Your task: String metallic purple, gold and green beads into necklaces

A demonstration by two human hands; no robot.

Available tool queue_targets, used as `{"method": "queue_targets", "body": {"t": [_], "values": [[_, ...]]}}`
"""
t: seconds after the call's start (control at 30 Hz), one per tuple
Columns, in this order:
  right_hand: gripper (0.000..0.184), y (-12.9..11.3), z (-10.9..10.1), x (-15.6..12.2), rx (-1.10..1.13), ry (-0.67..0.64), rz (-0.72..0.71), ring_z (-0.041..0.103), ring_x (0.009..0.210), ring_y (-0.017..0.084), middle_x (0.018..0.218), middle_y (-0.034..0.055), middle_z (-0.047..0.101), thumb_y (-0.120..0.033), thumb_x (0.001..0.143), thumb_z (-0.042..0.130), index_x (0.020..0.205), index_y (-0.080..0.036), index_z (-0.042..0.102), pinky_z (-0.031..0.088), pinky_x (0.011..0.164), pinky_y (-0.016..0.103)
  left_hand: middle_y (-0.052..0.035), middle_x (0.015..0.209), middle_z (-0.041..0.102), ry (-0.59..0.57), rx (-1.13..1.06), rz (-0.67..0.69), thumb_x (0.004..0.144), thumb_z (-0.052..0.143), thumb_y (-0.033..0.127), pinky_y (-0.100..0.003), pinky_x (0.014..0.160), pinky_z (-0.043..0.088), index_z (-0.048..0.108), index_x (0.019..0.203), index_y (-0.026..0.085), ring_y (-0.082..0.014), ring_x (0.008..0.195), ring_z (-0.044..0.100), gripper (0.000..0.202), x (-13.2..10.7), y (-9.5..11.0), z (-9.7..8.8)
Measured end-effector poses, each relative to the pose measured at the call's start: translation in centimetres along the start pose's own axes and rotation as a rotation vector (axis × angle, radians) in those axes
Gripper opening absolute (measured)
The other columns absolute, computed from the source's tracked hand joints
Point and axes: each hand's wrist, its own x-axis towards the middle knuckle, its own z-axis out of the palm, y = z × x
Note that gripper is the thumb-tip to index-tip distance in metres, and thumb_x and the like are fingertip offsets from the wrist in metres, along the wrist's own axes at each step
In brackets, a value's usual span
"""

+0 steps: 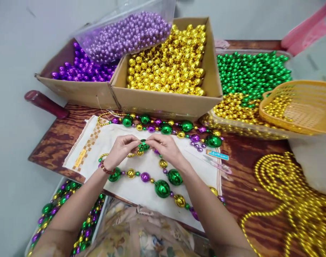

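Note:
My left hand (120, 150), with a brown bead bracelet at the wrist, pinches at the left side of a green bead (143, 145). From the other side my right hand (166, 150) pinches too, fingertips close to the left ones. Both hold a bead strand (145, 177) of shiny green, gold and purple beads, which loops down over the white cloth (141, 194). The thread between the fingertips is too fine to make out. Beyond my hands lies another multicoloured bead strand (166, 128). Scissors (219, 165) with pink handles rest right of my right hand.
Behind stand cardboard boxes of purple beads (82, 69) and gold beads (165, 60), a bag of lilac beads (131, 34) on top. Right are a tub of green beads (254, 71), an orange basket (307, 107) and gold bead chains (302, 200). Finished-looking strands (69, 192) fill a lower-left bin.

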Motion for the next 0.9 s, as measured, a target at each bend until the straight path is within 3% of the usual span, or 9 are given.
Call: {"method": "queue_targets", "body": {"t": [0.17,0.3,0.5,0.57,0.63,0.73,0.8,0.9], "values": [[0.022,0.6,0.2,1.3,-0.091,0.047,0.012,0.056,0.061,0.014,0.063,-0.0007,0.063,-0.028,0.089,0.056,0.075,-0.018,0.069,0.037,0.060,0.024,-0.0023,0.059,0.065,-0.011,-0.012,-0.030,0.078,0.072,0.037,-0.021,0.052,0.045,0.061,0.070,0.015,-0.0104,0.048,0.055,0.025,1.2,-1.7,-2.3],[0.021,0.5,1.9,1.2,-0.200,-0.039,0.025,0.057,0.062,0.014,0.067,-0.0008,0.068,-0.026,0.092,0.054,0.081,-0.019,0.071,0.035,0.061,0.023,-0.0051,0.070,0.071,0.037,-0.197,-0.118,0.074,0.076,0.043,-0.021,0.053,0.047,0.057,0.078,0.015,-0.0116,0.050,0.062,0.033,1.9,-2.7,-3.6],[0.021,1.1,4.3,0.1,-0.406,-0.208,0.002,0.066,0.076,0.017,0.087,0.0031,0.075,-0.022,0.095,0.053,0.089,-0.022,0.073,0.036,0.065,0.025,-0.0035,0.074,0.071,0.041,-0.309,-0.162,0.063,0.085,0.030,-0.020,0.058,0.048,0.061,0.074,0.013,-0.0092,0.057,0.063,0.032,2.2,-3.0,-5.3],[0.020,1.3,4.0,0.4,-0.353,-0.241,-0.005,0.066,0.080,0.018,0.088,0.0039,0.074,-0.024,0.094,0.055,0.084,-0.020,0.072,0.038,0.066,0.025,-0.0014,0.069,0.068,0.014,-0.234,-0.141,0.064,0.085,0.028,-0.019,0.059,0.048,0.062,0.072,0.013,-0.0085,0.058,0.061,0.029,2.2,-2.8,-5.6],[0.021,1.4,3.6,1.4,-0.195,-0.183,-0.018,0.066,0.080,0.017,0.092,0.0051,0.072,-0.029,0.094,0.057,0.084,-0.019,0.071,0.041,0.068,0.025,0.0004,0.066,0.064,-0.042,-0.154,-0.126,0.066,0.083,0.028,-0.019,0.057,0.047,0.063,0.072,0.013,-0.0076,0.057,0.059,0.026,2.0,-2.5,-5.7],[0.027,1.5,3.4,3.7,0.129,-0.158,0.031,0.063,0.062,0.012,0.088,0.0044,0.070,-0.034,0.097,0.049,0.090,-0.016,0.069,0.044,0.059,0.023,0.0012,0.068,0.062,-0.160,-0.090,-0.106,0.073,0.079,0.030,-0.020,0.057,0.046,0.061,0.074,0.014,-0.0072,0.057,0.056,0.024,1.6,-1.7,-5.6],[0.028,1.5,3.6,5.1,0.275,-0.295,0.120,0.056,0.047,0.010,0.068,-0.0002,0.065,-0.031,0.098,0.046,0.088,-0.015,0.067,0.041,0.050,0.021,0.0014,0.071,0.061,-0.201,-0.052,-0.064,0.077,0.076,0.031,-0.021,0.058,0.046,0.059,0.076,0.015,-0.0076,0.059,0.055,0.024,1.4,-1.4,-5.5],[0.018,1.6,4.0,6.6,0.378,-0.471,0.224,0.050,0.037,0.008,0.048,-0.0066,0.054,-0.021,0.093,0.051,0.087,-0.014,0.066,0.036,0.041,0.018,0.0018,0.071,0.057,-0.154,0.095,0.068,0.083,0.069,0.032,-0.021,0.058,0.044,0.056,0.078,0.016,-0.0084,0.060,0.053,0.022,1.4,-1.9,-5.5]]}}
